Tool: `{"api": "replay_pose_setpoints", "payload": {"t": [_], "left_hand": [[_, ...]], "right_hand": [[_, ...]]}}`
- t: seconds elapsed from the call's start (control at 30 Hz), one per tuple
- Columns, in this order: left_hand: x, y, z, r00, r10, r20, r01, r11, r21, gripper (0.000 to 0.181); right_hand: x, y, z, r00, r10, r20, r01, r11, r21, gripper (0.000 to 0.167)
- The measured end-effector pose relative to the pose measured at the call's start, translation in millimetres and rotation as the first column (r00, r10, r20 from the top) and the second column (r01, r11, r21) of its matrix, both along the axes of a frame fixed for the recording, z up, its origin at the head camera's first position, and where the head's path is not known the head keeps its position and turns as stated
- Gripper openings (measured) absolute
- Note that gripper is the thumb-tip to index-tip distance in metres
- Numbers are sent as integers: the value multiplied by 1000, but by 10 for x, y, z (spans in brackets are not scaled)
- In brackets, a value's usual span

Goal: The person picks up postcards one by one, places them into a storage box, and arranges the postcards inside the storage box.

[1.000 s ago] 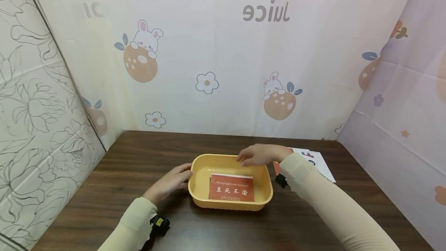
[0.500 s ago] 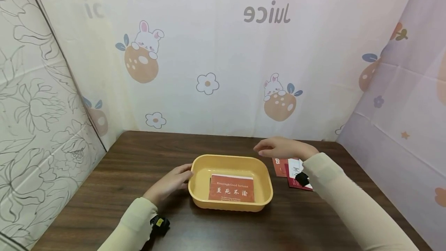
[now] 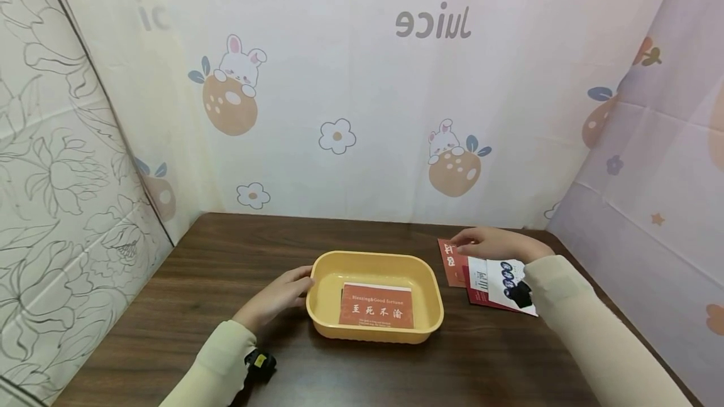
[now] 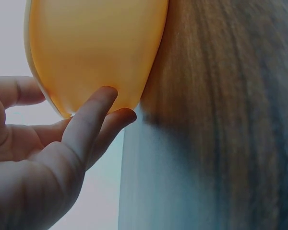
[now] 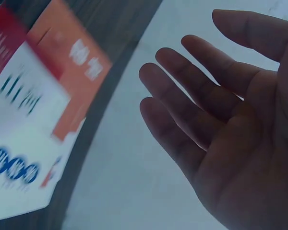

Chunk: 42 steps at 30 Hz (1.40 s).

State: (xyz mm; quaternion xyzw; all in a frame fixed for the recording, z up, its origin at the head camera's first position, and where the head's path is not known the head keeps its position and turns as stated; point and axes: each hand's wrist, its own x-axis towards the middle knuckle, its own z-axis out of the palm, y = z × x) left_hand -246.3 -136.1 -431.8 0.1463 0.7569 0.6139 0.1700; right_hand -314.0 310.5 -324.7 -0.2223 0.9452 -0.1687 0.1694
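A yellow plastic basin stands on the table with a red card lying flat inside it. My left hand rests against the basin's left end. In the left wrist view the fingers are fairly straight and touch the basin's outer wall. On the right, my right hand hovers over overlapping cards: an orange-red card, a dark red card and a white card with blue round marks. In the right wrist view, the right hand has spread, relaxed fingers and holds nothing.
The dark wooden table ends at the back against a printed curtain. A patterned curtain borders it on the left, another hanging sheet on the right. Black wrist cameras, such as the left one, hang below the cuffs.
My right hand has moved right from above the basin to above the cards, where the orange-red and dark red ones now show more. My left hand and the basin have stayed in place.
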Motion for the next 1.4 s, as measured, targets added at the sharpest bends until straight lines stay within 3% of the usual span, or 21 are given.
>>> {"api": "replay_pose_setpoints", "payload": {"t": [0.47, 0.63, 0.87, 0.97, 1.17, 1.4], "left_hand": [[5, 1, 2, 1000, 1, -6, -1, 1000, 15, 53], [0, -2, 1, 1000, 6, -8, -5, 1000, 15, 54], [-14, -2, -25, 1000, -2, -13, 2, 1000, 9, 53], [-20, 3, -34, 1000, 8, -7, -8, 1000, 5, 53], [-35, 14, -39, 1000, 23, -1, -23, 1000, 6, 53], [-29, 12, -42, 1000, 18, -2, -18, 1000, 4, 53]], "right_hand": [[-45, 665, -262, 982, -182, 54, 181, 983, 36, 50], [-61, 848, -383, 964, -257, 72, 252, 965, 76, 50], [-4, 1020, -460, 889, -415, 192, 412, 909, 61, 52], [0, 1063, -500, 880, -442, 173, 435, 897, 79, 55], [44, 1105, -598, 815, -562, 143, 551, 827, 110, 61], [73, 1105, -699, 792, -591, 154, 581, 806, 108, 91]]}}
